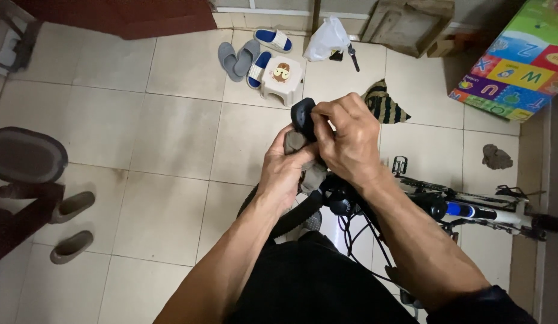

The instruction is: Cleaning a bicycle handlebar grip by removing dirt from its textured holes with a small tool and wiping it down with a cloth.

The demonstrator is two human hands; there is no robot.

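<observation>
Two hands grip one black grip [303,115]: left hand [286,169] below, right hand [349,139] pinching it; four slippers [247,55] beyond.

One head-worn camera looks steeply down, close above the tiled floor [171,138].

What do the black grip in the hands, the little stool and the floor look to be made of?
Black grip: probably rubber, matte and dull, pinched by the right hand while the left hand steadies the bar below. Little stool: likely moulded plastic, smooth and pale with a printed picture. Floor: glazed ceramic tile, faintly shiny, with grout lines.
</observation>
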